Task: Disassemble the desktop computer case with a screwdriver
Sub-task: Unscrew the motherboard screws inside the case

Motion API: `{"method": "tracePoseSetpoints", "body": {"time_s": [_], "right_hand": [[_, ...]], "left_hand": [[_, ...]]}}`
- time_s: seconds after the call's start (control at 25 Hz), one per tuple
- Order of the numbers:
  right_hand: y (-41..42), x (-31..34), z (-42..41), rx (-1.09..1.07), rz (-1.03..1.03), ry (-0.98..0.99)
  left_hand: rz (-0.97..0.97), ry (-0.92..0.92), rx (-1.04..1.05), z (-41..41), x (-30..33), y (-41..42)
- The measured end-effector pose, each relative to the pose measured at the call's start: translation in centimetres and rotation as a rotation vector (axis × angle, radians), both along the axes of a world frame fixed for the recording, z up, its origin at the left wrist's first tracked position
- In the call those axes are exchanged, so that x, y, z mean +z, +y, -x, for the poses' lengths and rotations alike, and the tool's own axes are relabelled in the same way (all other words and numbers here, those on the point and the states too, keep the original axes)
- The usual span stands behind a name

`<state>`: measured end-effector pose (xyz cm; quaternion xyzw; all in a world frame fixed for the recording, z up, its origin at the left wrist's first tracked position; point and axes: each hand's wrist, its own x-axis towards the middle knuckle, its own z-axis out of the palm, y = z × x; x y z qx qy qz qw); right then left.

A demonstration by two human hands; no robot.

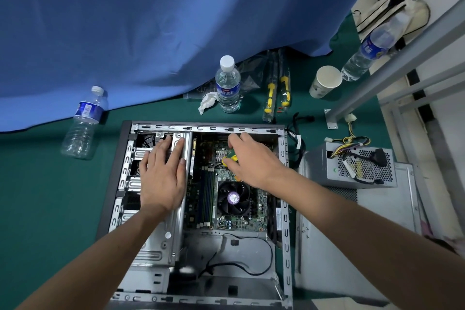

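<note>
An open desktop case (285,221) lies flat on the green table, its motherboard (208,184) and black CPU fan (234,197) exposed. My left hand (163,173) rests flat, fingers spread, on the metal drive cage (173,229) at the case's left side. Over the upper part of the motherboard, my right hand (251,156) is closed around a screwdriver with a yellow and green handle (230,157). Its tip is hidden under the hand.
A removed power supply (324,168) with loose cables sits right of the case on a grey panel (352,234). Beyond the case stand water bottles (227,85) (84,123) (370,50), a paper cup (325,80), packaged yellow screwdrivers (278,93), a crumpled tissue (207,102) and a blue cloth (151,40).
</note>
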<state>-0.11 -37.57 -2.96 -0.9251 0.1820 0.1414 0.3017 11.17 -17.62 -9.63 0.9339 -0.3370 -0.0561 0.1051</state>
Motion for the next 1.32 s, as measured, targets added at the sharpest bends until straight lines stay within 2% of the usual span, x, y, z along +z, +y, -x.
{"method": "tracePoseSetpoints", "body": {"time_s": [0.2,0.4,0.56,0.64,0.76,0.92,1.08,1.2,1.32], "right_hand": [[-0.5,0.4,-0.8,0.033,-0.013,-0.031],[-0.5,1.1,-2.3,0.248,0.061,-0.038],[0.7,1.4,-4.1,0.189,0.204,0.074],[0.7,1.8,-4.8,0.302,0.266,0.047],[0.2,2.5,-4.8,0.491,0.210,0.017],[0.2,2.5,-5.7,0.342,0.309,0.169],[-1.1,2.4,-5.5,0.459,0.183,0.063],[-1.2,1.9,-4.6,0.363,0.244,0.117],[-1.6,1.0,-3.4,0.364,0.254,0.041]], "left_hand": [[0.004,0.012,0.002,0.0,0.1,0.0],[0.002,0.005,-0.001,0.0,0.0,0.0],[-0.009,0.001,-0.002,-0.1,-0.1,0.0],[-0.008,0.000,-0.001,-0.1,-0.2,0.0],[-0.002,-0.003,-0.001,-0.1,-0.2,0.0],[0.008,-0.010,-0.002,0.0,-0.2,0.0],[0.015,-0.011,-0.002,0.0,-0.1,0.0],[0.004,-0.008,0.000,-0.1,-0.2,0.0],[0.003,-0.009,-0.001,0.0,-0.1,0.0]]}}
